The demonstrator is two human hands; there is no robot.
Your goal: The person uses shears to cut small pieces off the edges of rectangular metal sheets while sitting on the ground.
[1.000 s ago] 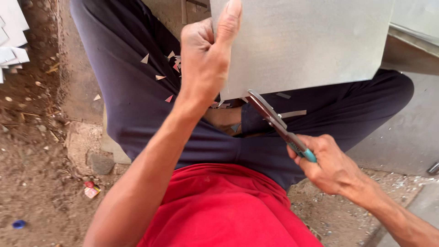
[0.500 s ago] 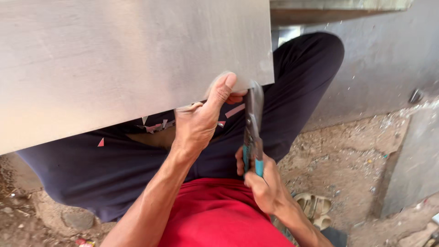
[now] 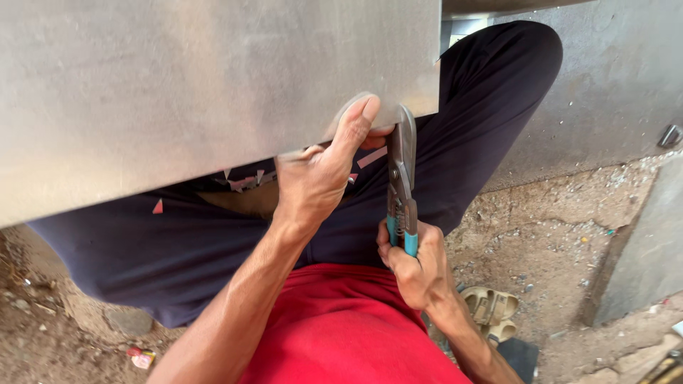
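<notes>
A large grey metal sheet (image 3: 199,92) fills the upper left of the head view and rests over my lap. My left hand (image 3: 320,171) grips its lower edge, thumb pressed flat on top of the sheet. My right hand (image 3: 416,267) holds tin snips (image 3: 402,181) with blue-green handles, pointing straight up. Their blades meet the sheet's bottom edge just right of my left thumb. Small metal offcuts (image 3: 245,181) lie on my dark trousers under the sheet.
I sit on dirt ground with a grey concrete wall (image 3: 612,85) to the right. A tan sandal (image 3: 491,309) lies by my right arm. A stone (image 3: 128,320) and a small red scrap (image 3: 142,358) sit at lower left.
The view has swung so the sheet now covers the upper left. The snips have turned from slanting to upright and closed in on the sheet's edge beside my left thumb.
</notes>
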